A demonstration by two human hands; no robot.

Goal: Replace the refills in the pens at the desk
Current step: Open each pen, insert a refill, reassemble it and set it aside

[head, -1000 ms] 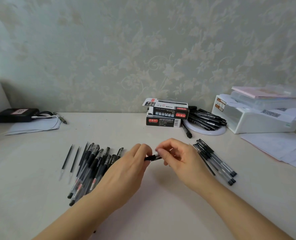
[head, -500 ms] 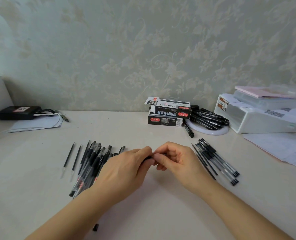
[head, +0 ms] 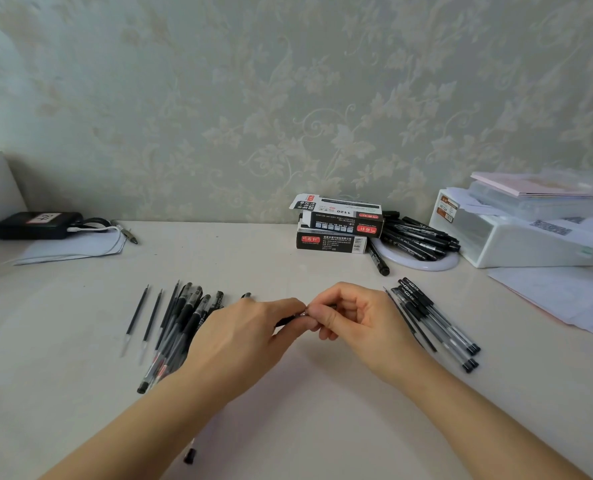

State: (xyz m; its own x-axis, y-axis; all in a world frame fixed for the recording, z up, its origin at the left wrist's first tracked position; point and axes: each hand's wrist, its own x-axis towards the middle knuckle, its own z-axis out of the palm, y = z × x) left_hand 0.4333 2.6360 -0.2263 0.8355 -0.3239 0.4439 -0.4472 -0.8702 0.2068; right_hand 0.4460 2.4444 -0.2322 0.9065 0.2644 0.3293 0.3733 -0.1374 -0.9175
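Pen point(head: 288, 319) pinched at desk centre between both hands, black barrel just showing where the fingertips meet, most of it hidden. Left hand point(head: 243, 337) clenched round the barrel from 8 o'clock; right hand point(head: 354, 320) closed on the tip end from 4 o'clock, fingers curled, a small metallic glint at the join. At 9 o'clock of the hands, a pile of pens point(head: 180, 327) fanned on the desk point(head: 288, 410), partly under the left wrist, with two loose refills point(head: 142, 317) just beside it further out. At 3 o'clock, a smaller group of pens point(head: 437, 323) lying parallel, a thin refill along its near side. At 6 o'clock, near the left forearm, a small black pen cap point(head: 189, 456). At 12 o'clock, against the wall, two stacked refill boxes point(head: 336, 225); just right of them a heap of black markers point(head: 416, 237) on a white round plate point(head: 440, 263). At 2 o'clock, a white storage box point(head: 523, 237) with papers beside it. At 10 o'clock, a black case point(head: 35, 225) on a paper sheet.
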